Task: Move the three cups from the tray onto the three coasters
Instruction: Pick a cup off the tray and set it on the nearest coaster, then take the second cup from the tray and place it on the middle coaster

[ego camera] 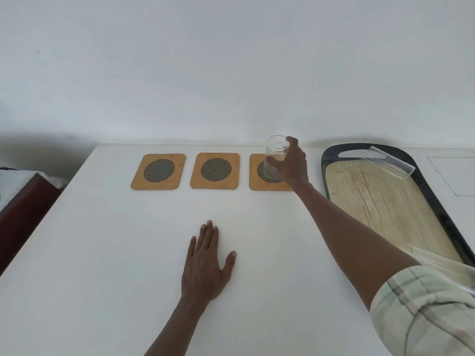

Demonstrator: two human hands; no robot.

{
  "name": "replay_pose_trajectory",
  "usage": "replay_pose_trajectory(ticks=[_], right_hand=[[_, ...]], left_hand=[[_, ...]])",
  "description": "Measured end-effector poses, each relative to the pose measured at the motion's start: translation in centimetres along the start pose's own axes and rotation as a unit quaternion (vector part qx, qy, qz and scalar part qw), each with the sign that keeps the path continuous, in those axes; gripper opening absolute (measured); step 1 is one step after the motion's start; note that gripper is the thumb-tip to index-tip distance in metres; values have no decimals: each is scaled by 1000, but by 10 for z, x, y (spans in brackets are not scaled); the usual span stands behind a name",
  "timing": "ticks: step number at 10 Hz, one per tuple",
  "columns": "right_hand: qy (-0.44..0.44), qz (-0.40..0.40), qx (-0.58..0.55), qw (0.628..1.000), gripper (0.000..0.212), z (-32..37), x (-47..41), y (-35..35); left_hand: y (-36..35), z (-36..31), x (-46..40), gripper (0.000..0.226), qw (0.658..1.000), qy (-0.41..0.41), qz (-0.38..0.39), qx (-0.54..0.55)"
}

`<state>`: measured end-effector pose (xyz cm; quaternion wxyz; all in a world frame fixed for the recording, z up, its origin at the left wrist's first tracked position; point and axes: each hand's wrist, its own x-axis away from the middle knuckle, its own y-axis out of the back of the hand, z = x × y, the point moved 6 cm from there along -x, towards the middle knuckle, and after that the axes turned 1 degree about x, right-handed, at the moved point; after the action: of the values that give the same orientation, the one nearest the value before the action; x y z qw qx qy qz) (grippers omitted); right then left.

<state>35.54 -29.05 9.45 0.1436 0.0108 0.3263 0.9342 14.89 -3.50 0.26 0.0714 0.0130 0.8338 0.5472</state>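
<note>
Cup (275,156) in rt-hand fingers (291,160) over rt coaster (257,185); 2 cups in tray (334,160); lt fingers (205,263) splayed flat.

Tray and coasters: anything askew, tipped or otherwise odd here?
The coasters look tidy. On the tray, the far glass appears steeply tilted across the rim, though the wide-angle lens may exaggerate this. A near glass is partly hidden by the sleeve. The right hand holds a third glass over the right coaster.

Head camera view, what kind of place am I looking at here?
Probably a home, perhaps a dining or kitchen spot. A white table against a plain wall holds three wooden coasters, a serving tray and clear cups, one in the right hand.
</note>
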Motion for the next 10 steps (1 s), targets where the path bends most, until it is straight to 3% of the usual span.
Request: replay_pose_trajectory(ticks=[5, 7, 9, 10], right_hand=[[7, -7, 8, 1000, 84, 0, 3, -4], [-20, -15, -16, 1000, 109, 7, 13, 6], [80, -177, -26, 981, 81, 17, 44, 54], [104, -203, -21, 973, 52, 6, 67, 74]], left_hand=[[1, 0, 1, 77, 1000, 1, -4, 4], [0, 1, 0, 77, 1000, 0, -4, 0], [1, -1, 0, 78, 1000, -1, 2, -5], [-1, 1, 0, 77, 1000, -1, 7, -9]])
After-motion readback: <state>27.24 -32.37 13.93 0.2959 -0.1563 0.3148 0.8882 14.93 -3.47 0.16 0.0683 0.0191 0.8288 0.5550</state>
